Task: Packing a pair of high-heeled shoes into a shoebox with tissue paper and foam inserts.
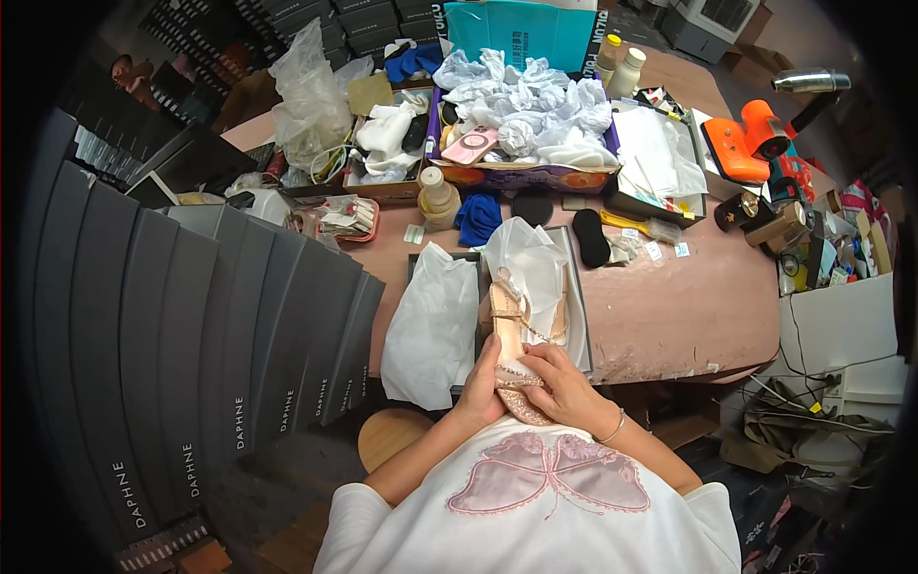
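Close to my body, a rose-gold strappy sandal (508, 335) is held with its heel end away from me and its glittery toe end near my shirt. My left hand (481, 390) grips the sandal's left side. My right hand (566, 390) is closed over its right side, fingers at the front straps. Just beyond, an open grey shoebox (581, 330) holds white tissue paper (524, 253) and part of what looks like a second sandal, mostly hidden. Left of it, more white tissue (432, 325) covers a dark box part (471, 258) and hangs over the table edge.
Stacked grey shoeboxes (229, 316) rise along the left. Across the pink table (688, 306) stand a purple carton (535, 179) of crumpled paper, a bottle (438, 201), a blue cloth (479, 220), a black sponge-like pad (591, 239), a yellow-handled brush (641, 226) and an orange tool (734, 151).
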The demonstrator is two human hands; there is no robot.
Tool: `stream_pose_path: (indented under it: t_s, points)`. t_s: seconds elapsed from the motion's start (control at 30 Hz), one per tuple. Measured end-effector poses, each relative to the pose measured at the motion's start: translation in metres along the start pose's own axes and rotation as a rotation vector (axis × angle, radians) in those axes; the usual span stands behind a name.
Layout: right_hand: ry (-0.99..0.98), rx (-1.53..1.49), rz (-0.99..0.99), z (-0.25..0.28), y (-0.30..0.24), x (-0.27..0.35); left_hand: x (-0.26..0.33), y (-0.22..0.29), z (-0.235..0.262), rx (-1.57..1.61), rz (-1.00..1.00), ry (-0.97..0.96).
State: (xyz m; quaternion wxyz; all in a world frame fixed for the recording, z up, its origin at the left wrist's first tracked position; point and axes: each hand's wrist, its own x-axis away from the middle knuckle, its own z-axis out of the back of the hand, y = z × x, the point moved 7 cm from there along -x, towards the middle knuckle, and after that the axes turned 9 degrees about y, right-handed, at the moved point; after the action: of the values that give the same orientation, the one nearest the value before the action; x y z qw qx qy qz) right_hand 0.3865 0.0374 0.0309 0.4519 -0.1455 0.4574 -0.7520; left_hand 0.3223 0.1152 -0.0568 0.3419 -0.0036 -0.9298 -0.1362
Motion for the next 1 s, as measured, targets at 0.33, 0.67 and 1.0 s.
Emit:
stream_pose_path:
  t_s: [0.33,0.67,1.0]
  points:
    - [0.03,-0.014,0.18,-0.007,-0.01,-0.01,0.006,0.003,-0.011,-0.092,-0.065,0.032]
    - [0.029,-0.072,0.065,0.002,-0.017,-0.006,0.0,-0.002,0.004,-0.013,0.019,-0.035]
    - [0.103,0.084,-0.001,0.033,-0.021,0.01,0.003,0.017,-0.01,0.064,-0.062,-0.065]
